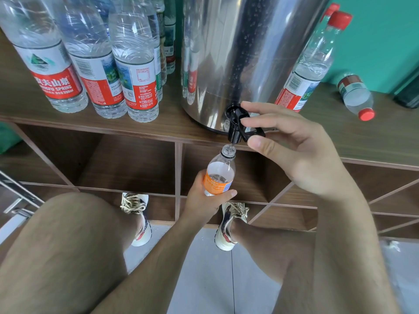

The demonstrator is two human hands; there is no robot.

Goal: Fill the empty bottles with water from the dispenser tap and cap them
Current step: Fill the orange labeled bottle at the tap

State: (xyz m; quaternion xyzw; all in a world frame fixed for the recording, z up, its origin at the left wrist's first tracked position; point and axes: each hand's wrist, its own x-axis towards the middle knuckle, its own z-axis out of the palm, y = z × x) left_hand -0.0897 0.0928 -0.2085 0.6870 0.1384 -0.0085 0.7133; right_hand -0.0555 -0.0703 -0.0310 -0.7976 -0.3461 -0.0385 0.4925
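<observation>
Directly under the black tap (235,130), the orange-label bottle (219,176) stands nearly upright, its open mouth just below the spout, the left hand (205,201) wrapped round its lower part and the right hand (290,146) pinching the lever (252,133) above.

Cropping the top of the tall shiny steel dispenser drum (238,53) and the necks of the clear red-labelled plastic bottles (136,64) at the upper edge. Hiding the base of the small clear orange-labelled bottle (219,175) inside the left hand (204,205). Covering part of the black plastic tap lever (237,124) with the right hand (294,143). Cutting off an unidentifiable dark object (407,94) at the right edge.
</observation>
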